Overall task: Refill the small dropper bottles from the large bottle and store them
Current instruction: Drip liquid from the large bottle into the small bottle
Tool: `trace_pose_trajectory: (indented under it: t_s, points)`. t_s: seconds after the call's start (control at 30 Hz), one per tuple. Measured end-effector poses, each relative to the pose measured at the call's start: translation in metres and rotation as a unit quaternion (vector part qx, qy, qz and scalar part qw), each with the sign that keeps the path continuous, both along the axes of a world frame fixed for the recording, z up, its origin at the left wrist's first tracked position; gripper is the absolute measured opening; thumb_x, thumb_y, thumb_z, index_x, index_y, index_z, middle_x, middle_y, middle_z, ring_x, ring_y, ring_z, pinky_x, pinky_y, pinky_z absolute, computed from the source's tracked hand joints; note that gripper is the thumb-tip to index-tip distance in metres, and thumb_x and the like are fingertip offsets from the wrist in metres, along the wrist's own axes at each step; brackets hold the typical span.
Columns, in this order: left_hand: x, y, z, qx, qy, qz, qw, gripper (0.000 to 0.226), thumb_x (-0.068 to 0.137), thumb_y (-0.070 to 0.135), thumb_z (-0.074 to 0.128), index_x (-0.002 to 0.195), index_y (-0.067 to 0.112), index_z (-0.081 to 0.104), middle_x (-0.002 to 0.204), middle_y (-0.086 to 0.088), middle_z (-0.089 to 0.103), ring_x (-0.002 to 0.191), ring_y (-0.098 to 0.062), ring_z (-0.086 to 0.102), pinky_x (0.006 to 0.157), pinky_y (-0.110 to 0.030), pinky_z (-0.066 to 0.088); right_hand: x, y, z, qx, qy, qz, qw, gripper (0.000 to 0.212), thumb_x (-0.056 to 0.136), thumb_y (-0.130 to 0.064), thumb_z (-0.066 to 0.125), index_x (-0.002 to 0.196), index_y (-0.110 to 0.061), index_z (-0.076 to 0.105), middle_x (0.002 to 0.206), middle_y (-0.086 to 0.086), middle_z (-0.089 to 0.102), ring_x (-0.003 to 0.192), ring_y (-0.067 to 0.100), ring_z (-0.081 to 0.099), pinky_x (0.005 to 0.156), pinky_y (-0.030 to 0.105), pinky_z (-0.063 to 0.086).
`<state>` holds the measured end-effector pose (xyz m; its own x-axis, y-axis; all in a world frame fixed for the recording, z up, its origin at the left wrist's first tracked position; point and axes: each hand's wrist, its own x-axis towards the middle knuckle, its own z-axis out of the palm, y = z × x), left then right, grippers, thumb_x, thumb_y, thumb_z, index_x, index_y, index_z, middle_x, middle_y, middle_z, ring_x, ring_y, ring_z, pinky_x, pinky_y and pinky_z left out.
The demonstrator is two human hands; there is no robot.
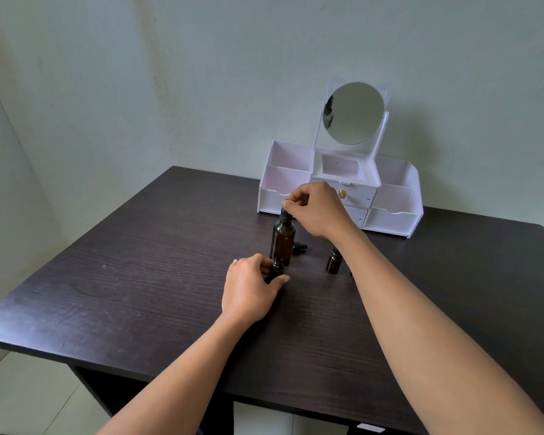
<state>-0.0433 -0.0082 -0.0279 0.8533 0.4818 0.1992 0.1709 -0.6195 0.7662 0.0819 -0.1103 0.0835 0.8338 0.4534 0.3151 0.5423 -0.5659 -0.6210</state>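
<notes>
Pinches the dropper cap (285,215) atop the large bottle (282,243) with the right grip (314,208), probably to draw liquid. Clasps an uncapped small bottle (277,267) in the left grip (252,287), just below the right, steadying it on the worktop (139,277) for filling.

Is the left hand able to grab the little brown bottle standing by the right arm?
Probably, once it lets go: the left hand grips another small brown glass bottle, and only bare dark wooden table lies between it and the capped little brown glass bottle.
</notes>
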Motion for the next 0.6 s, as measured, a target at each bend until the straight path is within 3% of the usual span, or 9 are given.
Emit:
trace_pose_trajectory:
  t_s: [0.6]
  points:
    - [0.0014,0.0008,-0.0021,-0.001,-0.003,0.002,1.000,0.037,0.080,0.048,0.079,0.108,0.027,0.068,0.097,0.015,0.069,0.101,-0.007,0.059,0.107,-0.045,0.045,0.0017,0.0013,0.0008,0.000,-0.014,-0.001,1.000,0.007,0.087,-0.029,0.070,0.084,-0.023,0.071,0.077,-0.010,0.066,0.079,0.013,0.064,0.083,0.042,0.057]
